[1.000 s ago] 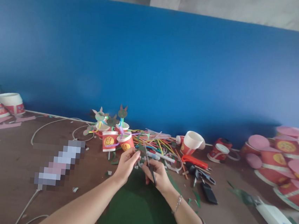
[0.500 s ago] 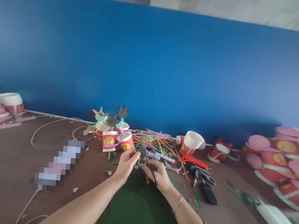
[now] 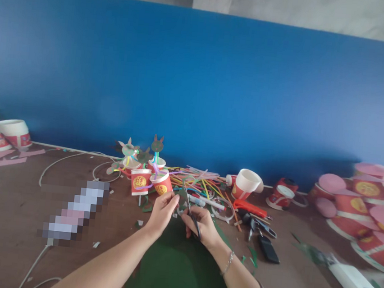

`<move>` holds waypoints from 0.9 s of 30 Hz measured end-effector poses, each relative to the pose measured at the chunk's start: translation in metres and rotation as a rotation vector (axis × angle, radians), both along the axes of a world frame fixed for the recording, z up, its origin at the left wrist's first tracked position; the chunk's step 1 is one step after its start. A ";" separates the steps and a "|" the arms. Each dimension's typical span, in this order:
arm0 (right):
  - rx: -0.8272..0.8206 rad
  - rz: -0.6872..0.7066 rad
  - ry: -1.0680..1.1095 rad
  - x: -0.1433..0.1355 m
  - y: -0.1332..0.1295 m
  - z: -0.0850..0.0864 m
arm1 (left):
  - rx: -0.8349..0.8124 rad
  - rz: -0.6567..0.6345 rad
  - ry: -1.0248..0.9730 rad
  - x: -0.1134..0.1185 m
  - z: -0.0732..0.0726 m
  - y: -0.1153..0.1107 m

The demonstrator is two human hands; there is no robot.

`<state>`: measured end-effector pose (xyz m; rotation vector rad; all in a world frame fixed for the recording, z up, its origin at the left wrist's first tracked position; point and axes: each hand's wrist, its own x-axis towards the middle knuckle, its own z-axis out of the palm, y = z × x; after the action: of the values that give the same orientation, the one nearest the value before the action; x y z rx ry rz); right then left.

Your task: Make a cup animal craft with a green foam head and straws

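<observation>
Scissors (image 3: 188, 202) slant from the right hand (image 3: 202, 225), its fingers curled around the handles, toward a small green paper piece (image 3: 181, 198) pinched between the thumb and fingers of the left hand (image 3: 162, 212); whether the blades are parted cannot be told. The piece is held past the far end of a dark green sheet (image 3: 180, 265), which runs toward 6 o'clock and off the frame's lower edge. Seen from the hands, two red paper cups (image 3: 140, 182) stand near at 10 o'clock, while coloured strips (image 3: 205, 177) crowd 12 to 1, leaving little room before the tabletop (image 3: 118, 236) meets a blue panel (image 3: 197, 85). Keys (image 3: 268, 248) lie near at 3 o'clock, a white power strip (image 3: 355, 282) well apart at 4. At 8, brown surface stretches between the left forearm and a pixelated object (image 3: 78, 210).
</observation>
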<state>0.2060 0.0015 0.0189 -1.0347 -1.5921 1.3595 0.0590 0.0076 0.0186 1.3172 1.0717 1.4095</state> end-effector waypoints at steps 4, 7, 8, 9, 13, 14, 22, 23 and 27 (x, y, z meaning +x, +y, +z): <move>0.012 0.001 -0.003 0.000 0.000 0.001 | 0.029 -0.006 0.024 -0.001 0.001 -0.001; 0.003 0.004 -0.012 0.000 0.000 0.000 | 0.028 0.000 0.008 -0.001 0.001 -0.001; 0.000 0.004 -0.014 0.000 0.001 -0.001 | 0.027 0.003 0.001 -0.001 0.000 -0.001; -0.004 0.006 -0.014 0.000 0.001 -0.001 | 0.026 0.005 -0.005 0.000 0.000 -0.001; -0.018 0.009 -0.011 0.001 0.002 -0.003 | 0.016 0.007 -0.034 0.000 0.000 -0.001; -0.020 0.009 -0.011 0.001 0.001 -0.003 | 0.008 0.003 -0.045 0.001 0.000 -0.001; -0.028 0.010 -0.012 -0.001 -0.001 0.001 | -0.013 -0.028 -0.071 0.001 -0.001 0.001; -0.029 0.010 -0.013 -0.001 -0.001 0.002 | -0.007 -0.034 -0.063 0.000 -0.001 0.001; -0.037 0.013 -0.011 0.000 -0.002 0.003 | 0.006 -0.023 -0.061 0.000 -0.001 0.002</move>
<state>0.2059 -0.0004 0.0218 -1.0571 -1.5903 1.3986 0.0587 0.0093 0.0178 1.2792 1.0095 1.4278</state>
